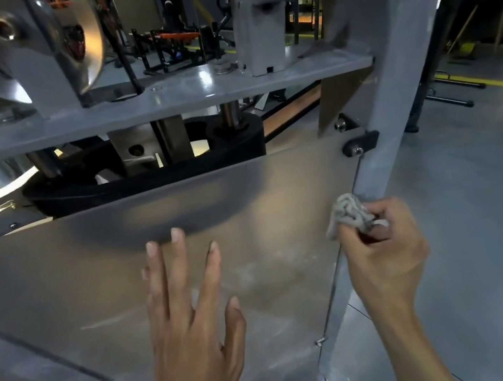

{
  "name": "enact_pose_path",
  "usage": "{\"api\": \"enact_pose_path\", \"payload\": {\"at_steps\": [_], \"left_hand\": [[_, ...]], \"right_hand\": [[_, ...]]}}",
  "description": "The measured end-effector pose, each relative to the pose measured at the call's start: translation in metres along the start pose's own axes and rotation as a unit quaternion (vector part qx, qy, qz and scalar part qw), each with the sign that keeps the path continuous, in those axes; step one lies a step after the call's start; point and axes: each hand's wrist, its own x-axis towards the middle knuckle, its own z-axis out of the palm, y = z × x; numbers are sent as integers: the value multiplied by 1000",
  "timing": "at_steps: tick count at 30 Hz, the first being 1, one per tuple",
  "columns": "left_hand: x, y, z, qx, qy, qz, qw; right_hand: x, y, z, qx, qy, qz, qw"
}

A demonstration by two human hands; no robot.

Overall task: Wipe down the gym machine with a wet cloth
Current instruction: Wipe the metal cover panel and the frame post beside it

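The gym machine fills the view: a grey steel frame with a slanted upright post (395,97) on the right and a frosted translucent shield panel (89,269) over the black weight stack (147,178). My left hand (190,328) lies flat on the panel with fingers straight and spread. My right hand (385,254) grips a crumpled grey cloth (348,213) and holds it against the post's lower edge, where the panel meets the frame.
A grey top plate (160,102) with pulleys (75,36) and a guide rod crosses above the panel. Grey floor (483,216) with yellow lines opens to the right. Other gym equipment (171,50) stands in the background.
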Motion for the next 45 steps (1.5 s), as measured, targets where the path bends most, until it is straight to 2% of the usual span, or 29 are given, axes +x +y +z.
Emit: {"api": "enact_pose_path", "payload": {"at_steps": [3,7,9,16,23,31,37,42,45], "left_hand": [[0,6,4,-1,2,-3,1000],[2,15,12,-3,-2,22,1000],[3,18,15,-5,-4,20,1000],[4,21,19,3,4,8,1000],[5,24,22,2,18,5,1000],[6,27,26,1,28,-4,1000],[6,26,29,6,29,-3,1000],[6,24,29,6,25,-1,1000],[6,25,28,3,25,-3,1000]], "right_hand": [[-11,-3,9,-3,0,-9,1000],[-42,-20,27,27,-96,-51,994],[-37,-17,25,34,-113,-47,992],[15,8,-7,-8,-4,-7,1000],[-2,33,-8,-50,-68,44,995],[26,2,-5,11,-13,-30,999],[-2,38,-8,-44,-83,3,996],[32,-2,-12,1,-23,-71,997],[28,1,-9,1,-12,-66,998]]}}
